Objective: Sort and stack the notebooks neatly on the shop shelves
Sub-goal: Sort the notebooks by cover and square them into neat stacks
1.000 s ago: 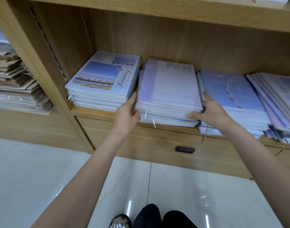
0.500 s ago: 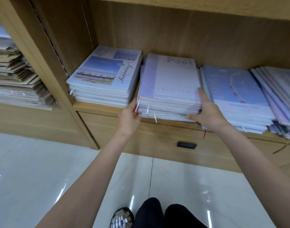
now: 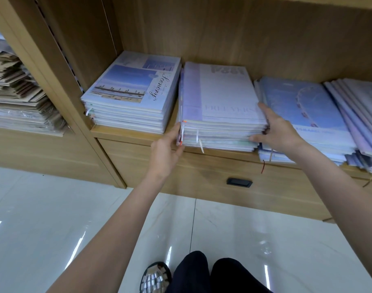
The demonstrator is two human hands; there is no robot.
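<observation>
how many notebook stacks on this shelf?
4 in view: Scenery stack at left, Free Verse stack between both hands, ferris-wheel stack to its right, slanted stack at the frame's right edge. More may lie beyond.
</observation>
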